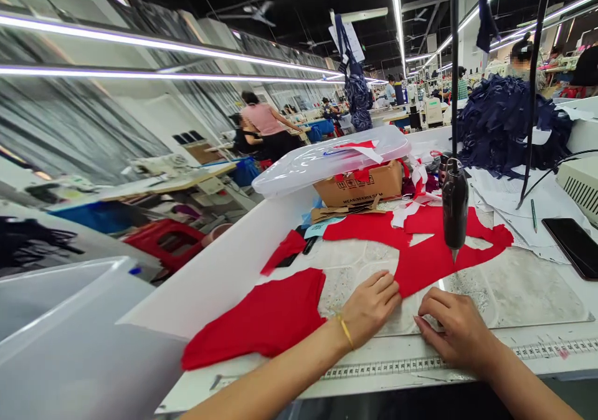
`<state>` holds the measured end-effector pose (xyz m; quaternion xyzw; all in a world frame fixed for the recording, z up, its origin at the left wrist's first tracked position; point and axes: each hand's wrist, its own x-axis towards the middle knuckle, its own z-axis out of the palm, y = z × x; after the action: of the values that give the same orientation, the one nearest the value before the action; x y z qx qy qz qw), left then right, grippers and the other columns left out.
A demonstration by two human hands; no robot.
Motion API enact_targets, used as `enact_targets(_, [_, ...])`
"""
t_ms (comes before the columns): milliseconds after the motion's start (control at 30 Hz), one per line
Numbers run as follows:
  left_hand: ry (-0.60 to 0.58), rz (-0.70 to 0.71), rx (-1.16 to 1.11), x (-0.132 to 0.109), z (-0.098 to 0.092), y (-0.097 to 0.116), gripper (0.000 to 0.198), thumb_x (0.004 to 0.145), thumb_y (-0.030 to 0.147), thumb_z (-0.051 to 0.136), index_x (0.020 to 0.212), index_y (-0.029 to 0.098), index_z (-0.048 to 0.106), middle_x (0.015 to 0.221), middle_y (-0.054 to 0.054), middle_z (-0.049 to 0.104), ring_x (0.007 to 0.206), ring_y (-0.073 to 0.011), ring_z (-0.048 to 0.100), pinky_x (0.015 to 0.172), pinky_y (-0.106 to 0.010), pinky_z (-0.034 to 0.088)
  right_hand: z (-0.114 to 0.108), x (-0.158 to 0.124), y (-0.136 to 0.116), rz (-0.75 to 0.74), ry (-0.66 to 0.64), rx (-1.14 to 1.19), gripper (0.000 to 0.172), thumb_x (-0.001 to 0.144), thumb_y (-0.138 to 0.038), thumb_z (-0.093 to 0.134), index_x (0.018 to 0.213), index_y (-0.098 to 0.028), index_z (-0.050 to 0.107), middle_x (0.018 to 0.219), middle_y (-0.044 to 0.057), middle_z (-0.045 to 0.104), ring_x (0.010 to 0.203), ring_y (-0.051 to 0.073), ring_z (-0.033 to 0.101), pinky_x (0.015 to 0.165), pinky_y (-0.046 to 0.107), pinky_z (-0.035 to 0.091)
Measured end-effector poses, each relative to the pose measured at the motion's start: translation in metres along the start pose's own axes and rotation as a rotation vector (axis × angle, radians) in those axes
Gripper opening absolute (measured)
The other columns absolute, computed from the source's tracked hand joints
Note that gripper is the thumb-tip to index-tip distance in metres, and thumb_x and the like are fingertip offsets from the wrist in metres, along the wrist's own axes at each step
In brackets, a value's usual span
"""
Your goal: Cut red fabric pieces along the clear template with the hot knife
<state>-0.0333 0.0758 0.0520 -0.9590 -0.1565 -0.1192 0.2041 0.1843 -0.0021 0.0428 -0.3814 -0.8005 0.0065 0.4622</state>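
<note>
Right hand (458, 328) and left hand (372, 301), lower centre of frame; red cloth panel (424, 265), right of centre.
Left fingers: curled at the panel's near corner, grip cannot be told. Right fingers: bent, thumb near forefinger, just off the panel; whether anything is pinched cannot be told. Black pointed tool (455, 205): hanging, tip over the panel, contact unclear; a sideways tug could snag or mark cloth. Red piece (362, 227): seemingly meeting the panel's far side, liable to drag along. Translucent lid (299, 169): tilted above a carton (362, 187), upper centre; a knock could slide it.
</note>
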Motion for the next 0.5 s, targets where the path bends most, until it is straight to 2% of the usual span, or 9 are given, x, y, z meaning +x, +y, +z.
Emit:
enact_targets(67, [0.087,-0.033,0.004,-0.022,-0.011,0.005,0.029,0.098,-0.001,0.044,0.084,0.017,0.063,0.079,-0.003,0.060,0.083,-0.0196,0.059,0.101,-0.039,0.052,-0.010,-0.007,0.004,0.024,0.014,-0.007,0.016,0.097,-0.017,0.051,0.084,-0.020,0.059,0.076,-0.001,0.066,0.053,0.007,0.051,0.053,0.020,0.040])
enact_targets(167, [0.129,-0.123,0.003,-0.049,-0.023,0.008,0.031,0.100,0.002,0.039,0.086,0.016,0.064,0.081,-0.005,0.064,0.084,-0.0201,0.061,0.096,-0.039,0.054,-0.032,-0.025,0.018,0.110,0.059,-0.111,0.015,0.096,-0.018,0.052,0.086,-0.020,0.063,0.077,0.001,0.068,0.058,0.009,0.058,0.055,0.020,0.045])
enact_targets(267, [0.125,-0.199,-0.008,-0.062,-0.029,0.012,0.026,0.105,0.013,0.042,0.100,0.015,0.067,0.094,-0.008,0.071,0.093,-0.0223,0.065,0.095,-0.040,0.055,-0.056,-0.044,0.038,0.319,0.010,-0.258,0.016,0.096,-0.030,0.055,0.098,-0.021,0.068,0.083,0.004,0.072,0.057,0.012,0.060,0.053,0.023,0.049])
enact_targets(333, [0.115,-0.221,-0.029,-0.063,-0.029,0.016,0.027,0.107,0.017,0.041,0.116,0.013,0.066,0.109,-0.010,0.073,0.105,-0.0240,0.066,0.099,-0.040,0.054,-0.067,-0.054,0.049,0.462,-0.069,-0.320,0.025,0.097,-0.036,0.053,0.113,-0.024,0.068,0.098,0.006,0.074,0.058,0.013,0.061,0.051,0.026,0.052])
enact_targets(433, [0.107,-0.237,-0.090,-0.059,-0.025,0.023,0.032,0.108,0.021,0.039,0.128,0.011,0.062,0.119,-0.012,0.073,0.112,-0.0243,0.067,0.102,-0.040,0.054,-0.075,-0.063,0.059,0.446,-0.092,-0.374,0.031,0.099,-0.038,0.048,0.119,-0.023,0.066,0.107,0.009,0.075,0.088,0.022,0.070,0.071,0.035,0.061])
enact_targets(500, [0.106,-0.270,-0.129,-0.056,-0.022,0.027,0.032,0.108,0.023,0.040,0.127,0.011,0.062,0.116,-0.012,0.073,0.108,-0.0247,0.068,0.100,-0.041,0.056,-0.075,-0.068,0.060,0.368,-0.049,-0.432,0.032,0.100,-0.040,0.047,0.115,-0.022,0.067,0.101,0.009,0.076,0.095,0.024,0.069,0.077,0.040,0.061])
